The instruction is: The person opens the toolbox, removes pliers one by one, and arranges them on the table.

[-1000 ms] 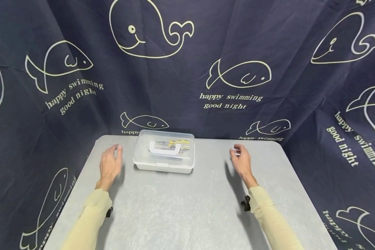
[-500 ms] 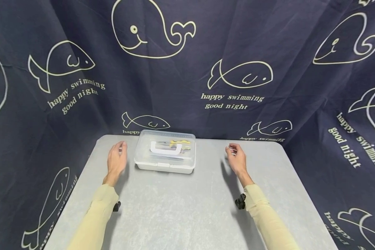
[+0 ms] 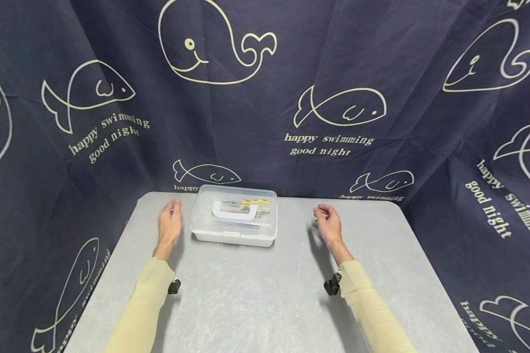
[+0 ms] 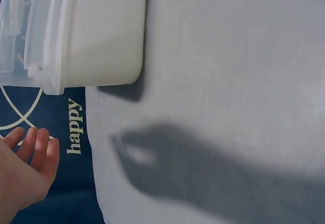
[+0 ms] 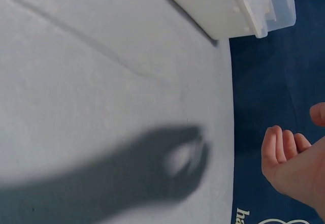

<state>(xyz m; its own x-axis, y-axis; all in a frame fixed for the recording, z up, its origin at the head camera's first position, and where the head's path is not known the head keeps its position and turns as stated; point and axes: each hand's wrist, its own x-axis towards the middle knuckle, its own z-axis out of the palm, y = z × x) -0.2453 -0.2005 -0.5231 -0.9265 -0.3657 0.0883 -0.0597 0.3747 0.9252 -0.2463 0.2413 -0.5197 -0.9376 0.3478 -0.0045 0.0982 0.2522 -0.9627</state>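
Observation:
A white plastic box (image 3: 234,238) with a clear lid (image 3: 203,220) and a white carry handle (image 3: 234,214) sits at the back of the table, lid closed. Through the lid shows a yellow-handled tool (image 3: 255,202); its exact kind is unclear. Just left of the box my left hand (image 3: 170,225) hovers above the table, fingers loosely bent, holding nothing. My right hand (image 3: 329,226) is farther off on the box's right side, also raised, with relaxed fingers and nothing in it. Both wrist views show a gap between hand and box.
The grey table (image 3: 256,304) has rounded back corners. A dark blue curtain (image 3: 265,113) printed with whales and fish hangs close behind the table and along both sides. Small black devices (image 3: 332,284) are worn at the wrists.
Both hands have moved inward toward the box, the left one to the right and the right one to the left. The box stays in place on the table.

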